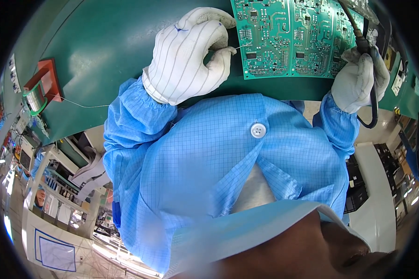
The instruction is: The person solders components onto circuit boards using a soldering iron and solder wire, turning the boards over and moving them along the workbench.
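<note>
1. Up at the far edge of the view, a green circuit board panel (293,37) lies flat on a dark green work mat (102,42), showing several repeated sections side by side with small dark chips and pale tracks.
2. At the panel's left edge, the left hand (191,56), in a white striped glove, is curled with thumb and forefinger pinched together on a thin solder wire (239,46); the wire's free end pokes right, over the nearest corner of the panel.
3. At the panel's right edge, the right hand (358,81), gloved the same way, is closed around the dark handle of a soldering iron (361,39). The iron's shaft slants up and to the left over the board; its tip runs out of the frame, so I cannot tell whether it touches anything.
4. A black cord (373,102) loops down from the handle past the right wrist.
5. Both hands sit well apart, one on each side of the panel.
6. Far left on the mat, a spool of solder (34,100) rests in a red holder (46,83), and a fine strand trails right from it toward the left sleeve.
7. Near the camera, a light blue checked smock (219,158) with one white button (258,130) fills the middle of the view.
</note>
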A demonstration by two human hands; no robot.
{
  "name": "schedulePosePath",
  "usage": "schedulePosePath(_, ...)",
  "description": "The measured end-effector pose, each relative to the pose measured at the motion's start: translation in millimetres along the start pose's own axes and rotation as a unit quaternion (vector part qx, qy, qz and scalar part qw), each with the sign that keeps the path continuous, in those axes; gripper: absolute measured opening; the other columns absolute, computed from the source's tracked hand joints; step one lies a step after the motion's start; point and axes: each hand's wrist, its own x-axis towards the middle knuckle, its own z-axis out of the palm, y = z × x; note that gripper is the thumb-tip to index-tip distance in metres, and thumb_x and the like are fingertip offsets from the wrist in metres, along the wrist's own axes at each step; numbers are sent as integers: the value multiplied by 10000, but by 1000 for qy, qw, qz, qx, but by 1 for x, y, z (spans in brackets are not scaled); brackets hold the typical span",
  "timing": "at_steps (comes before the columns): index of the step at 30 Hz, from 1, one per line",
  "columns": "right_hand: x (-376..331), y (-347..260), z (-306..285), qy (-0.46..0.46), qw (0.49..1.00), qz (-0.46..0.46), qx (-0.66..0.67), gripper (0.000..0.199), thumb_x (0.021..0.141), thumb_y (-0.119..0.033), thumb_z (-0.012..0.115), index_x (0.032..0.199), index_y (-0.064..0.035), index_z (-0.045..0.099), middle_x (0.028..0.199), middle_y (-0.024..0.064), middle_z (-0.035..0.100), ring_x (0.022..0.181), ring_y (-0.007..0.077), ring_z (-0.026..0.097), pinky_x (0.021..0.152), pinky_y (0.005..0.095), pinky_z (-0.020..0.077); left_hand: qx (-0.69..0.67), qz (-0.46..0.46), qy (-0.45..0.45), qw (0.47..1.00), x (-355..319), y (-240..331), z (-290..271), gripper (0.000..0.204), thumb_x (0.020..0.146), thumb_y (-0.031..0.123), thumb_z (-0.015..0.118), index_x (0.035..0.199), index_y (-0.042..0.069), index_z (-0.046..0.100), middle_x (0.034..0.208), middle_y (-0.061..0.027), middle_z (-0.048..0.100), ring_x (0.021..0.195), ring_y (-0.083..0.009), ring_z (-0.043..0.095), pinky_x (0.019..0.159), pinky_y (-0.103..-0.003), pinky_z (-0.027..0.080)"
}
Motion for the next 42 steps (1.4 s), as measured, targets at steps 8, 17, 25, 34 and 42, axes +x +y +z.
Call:
schedulePosePath(8, 7, 3, -1, -19, 995, -23, 92, 112, 846, -1, 713, 951, 9, 675, 953, 144, 693, 826, 207, 706, 770, 295, 592, -52, -26, -9, 998, 3, 3, 2, 131, 698, -32, 651, 783, 38, 581, 1028, -101, 669, 606, -179, 604, 577, -288, 501)
schedulePosePath(17, 15, 15, -11, -87, 986, -133, -53, 136, 895, 74, 616, 1027, 54, 594, 1007, 199, 665, 716, 213, 705, 647, 277, 598, -26, 22, 16, 999, -1, 1, 10, 156, 652, 62, 685, 761, 83, 575, 972, -66, 667, 690, -228, 608, 569, -332, 491)
schedulePosePath(25, 17, 12, 5, -43, 994, -59, 79, 144, 900, 76, 607, 1043, 76, 595, 943, 190, 666, 730, 195, 703, 654, 274, 601, -31, 57, -5, 998, 0, 8, 25, 159, 665, 101, 710, 774, 114, 595, 966, -24, 676, 713, -194, 614, 595, -308, 493)
schedulePosePath(34, -5, -49, -39, -239, 955, -33, 172, 251, 816, 75, 630, 1057, 12, 597, 820, 176, 632, 722, 223, 624, 598, 370, 518, 36, 65, 39, 996, 4, 25, 28, 187, 672, 78, 757, 787, 99, 611, 940, -29, 686, 700, -189, 630, 612, -306, 511)
schedulePosePath(42, -30, -57, -38, -246, 924, -232, 176, 303, 623, 55, 709, 910, 52, 613, 655, 131, 612, 509, 247, 601, 475, 347, 500, 104, 93, 61, 988, 4, 25, 41, 203, 665, 129, 788, 798, 134, 635, 865, 18, 658, 698, -180, 619, 614, -300, 507)
